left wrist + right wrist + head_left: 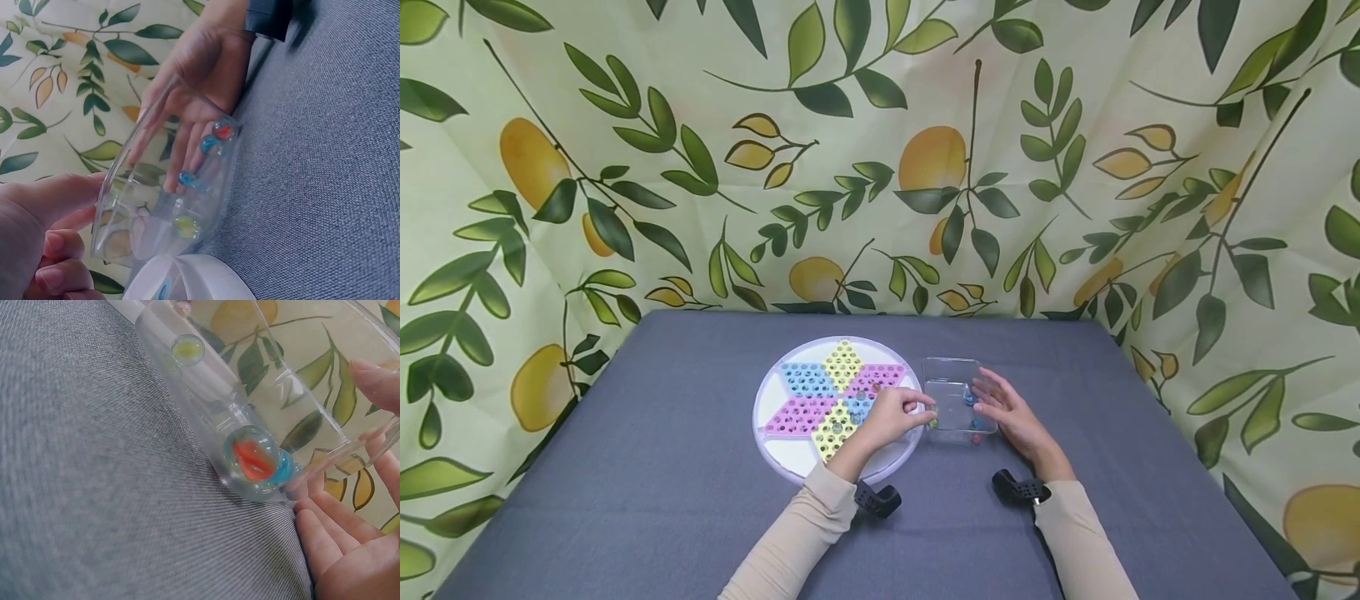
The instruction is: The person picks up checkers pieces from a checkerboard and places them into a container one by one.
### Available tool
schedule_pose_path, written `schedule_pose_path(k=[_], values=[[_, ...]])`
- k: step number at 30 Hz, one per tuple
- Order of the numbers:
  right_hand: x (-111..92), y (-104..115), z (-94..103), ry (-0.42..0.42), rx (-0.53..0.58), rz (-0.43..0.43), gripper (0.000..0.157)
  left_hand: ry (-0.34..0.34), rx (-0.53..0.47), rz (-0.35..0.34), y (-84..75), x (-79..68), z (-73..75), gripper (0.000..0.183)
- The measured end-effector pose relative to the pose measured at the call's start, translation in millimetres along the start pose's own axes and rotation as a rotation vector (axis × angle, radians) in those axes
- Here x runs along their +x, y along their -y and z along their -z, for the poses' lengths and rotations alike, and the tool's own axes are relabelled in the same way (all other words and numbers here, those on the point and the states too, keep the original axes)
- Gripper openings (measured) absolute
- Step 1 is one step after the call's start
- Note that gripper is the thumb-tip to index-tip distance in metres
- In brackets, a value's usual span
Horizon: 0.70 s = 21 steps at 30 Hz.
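A clear plastic box point(953, 410) with several glass marbles stands right of a round Chinese checkers board point(775, 375). My left hand point(891, 414) reaches across the board to the box's left rim, thumb and index finger close together; whether a marble is between them is hidden. In the left wrist view its other fingers point(59, 275) are curled. Beside the box's right wall is my right hand point(1018, 423), fingers fairly straight along the outside and thumb point(378, 386) near the rim. Through the plastic show a yellow-green marble point(186, 226) and a red-orange marble point(252, 456).
Grey cloth point(647, 467) covers the table. Coloured star points with holes mark the board, and some marbles sit among them. Behind the table hangs a leaf-and-fruit patterned curtain point(700, 233). Dark wrist bands point(876, 500) are on both wrists.
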State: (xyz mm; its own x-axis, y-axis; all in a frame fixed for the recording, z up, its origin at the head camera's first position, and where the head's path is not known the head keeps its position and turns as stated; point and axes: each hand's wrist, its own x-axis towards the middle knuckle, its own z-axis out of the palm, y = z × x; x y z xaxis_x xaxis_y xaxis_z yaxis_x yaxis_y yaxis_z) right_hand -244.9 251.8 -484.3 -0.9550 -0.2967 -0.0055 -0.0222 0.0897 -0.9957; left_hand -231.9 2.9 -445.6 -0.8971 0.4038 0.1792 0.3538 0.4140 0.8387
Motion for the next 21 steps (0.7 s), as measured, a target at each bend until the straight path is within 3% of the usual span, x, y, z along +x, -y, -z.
schedule_pose_path(k=[10, 21], values=[[-1, 1, 1.3, -0.005, -0.044, -0.024, 0.075, 0.0, 0.023, -0.057, -2.4, -2.4, 11.2, 0.031], [-1, 0, 0.7, 0.003, -0.036, -0.009, 0.074, -0.02, 0.049, -0.029, -2.0, -7.2, 35.3, 0.028]])
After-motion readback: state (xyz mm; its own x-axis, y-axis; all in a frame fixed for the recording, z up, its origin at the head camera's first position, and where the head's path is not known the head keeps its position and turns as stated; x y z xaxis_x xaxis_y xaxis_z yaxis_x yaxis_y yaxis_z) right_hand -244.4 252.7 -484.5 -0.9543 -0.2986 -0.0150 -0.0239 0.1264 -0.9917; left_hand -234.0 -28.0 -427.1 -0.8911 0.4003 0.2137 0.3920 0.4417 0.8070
